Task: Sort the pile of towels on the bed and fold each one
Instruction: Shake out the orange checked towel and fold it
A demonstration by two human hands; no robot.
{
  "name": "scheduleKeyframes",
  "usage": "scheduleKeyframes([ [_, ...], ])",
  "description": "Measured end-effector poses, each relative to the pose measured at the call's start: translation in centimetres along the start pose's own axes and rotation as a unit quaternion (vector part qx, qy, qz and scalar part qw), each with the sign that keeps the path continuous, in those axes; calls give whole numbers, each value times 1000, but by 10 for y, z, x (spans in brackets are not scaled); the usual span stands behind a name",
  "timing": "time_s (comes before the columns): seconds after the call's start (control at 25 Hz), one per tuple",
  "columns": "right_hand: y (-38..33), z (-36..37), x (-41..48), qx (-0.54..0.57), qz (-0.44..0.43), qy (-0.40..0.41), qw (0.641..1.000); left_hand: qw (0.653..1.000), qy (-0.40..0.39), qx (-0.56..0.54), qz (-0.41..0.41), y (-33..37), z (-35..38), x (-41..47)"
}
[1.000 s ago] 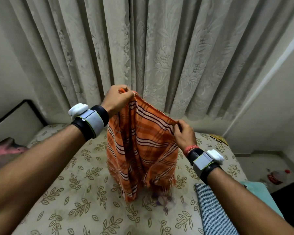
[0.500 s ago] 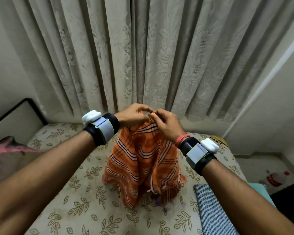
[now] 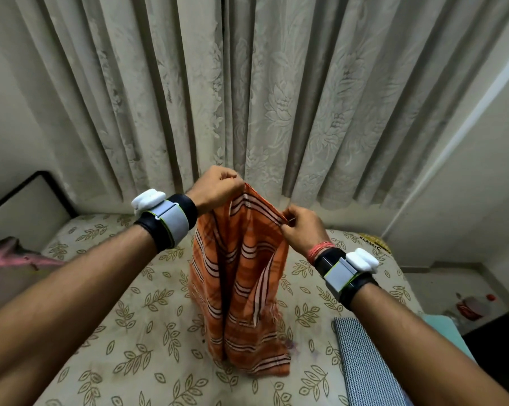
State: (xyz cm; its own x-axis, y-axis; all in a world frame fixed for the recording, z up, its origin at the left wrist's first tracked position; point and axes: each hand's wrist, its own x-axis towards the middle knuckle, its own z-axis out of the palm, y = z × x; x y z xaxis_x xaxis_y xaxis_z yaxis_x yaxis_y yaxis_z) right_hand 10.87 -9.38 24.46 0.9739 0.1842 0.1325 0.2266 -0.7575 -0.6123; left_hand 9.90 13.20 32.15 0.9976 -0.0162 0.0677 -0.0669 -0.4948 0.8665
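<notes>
Head view shows both hands pinching the top edge of an orange striped towel [image 3: 238, 276]: left hand [image 3: 218, 186], right hand [image 3: 303, 227]. Its hem touches the bed [image 3: 124, 341]; a blue patterned cloth [image 3: 364, 364] is cut off at lower right.

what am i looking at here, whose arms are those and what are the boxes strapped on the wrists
There is no machine here. These are a person's two bare arms, seen from a camera worn on the head that looks forward and down, which is why the arms reach in from the bottom corners. The left hand and the right hand each pinch the top edge of an orange striped towel, holding it up so its lower end reaches the bed, which has a leaf-print sheet. The grey and white boxes are wrist bands; the picture does not show what they do. By the right forearm lies a folded blue-grey patterned cloth, and a pink cloth lies at the far left. A pale curtain hangs behind.
</notes>
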Motion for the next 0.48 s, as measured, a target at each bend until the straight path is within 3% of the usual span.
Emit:
scheduleKeyframes([
  [0.12, 21, 2, -5, -9, 48, -10, 999, 996, 73, -41, 2, -3, -8, 5],
  [0.32, 24, 2, -5, 44, 30, 5, 999, 987, 150, -48, -12, -9, -12, 12],
  [0.48, 9, -4, 3, 122, -28, 39, 991, 994, 80, -35, -69, -13, -3, 12],
])
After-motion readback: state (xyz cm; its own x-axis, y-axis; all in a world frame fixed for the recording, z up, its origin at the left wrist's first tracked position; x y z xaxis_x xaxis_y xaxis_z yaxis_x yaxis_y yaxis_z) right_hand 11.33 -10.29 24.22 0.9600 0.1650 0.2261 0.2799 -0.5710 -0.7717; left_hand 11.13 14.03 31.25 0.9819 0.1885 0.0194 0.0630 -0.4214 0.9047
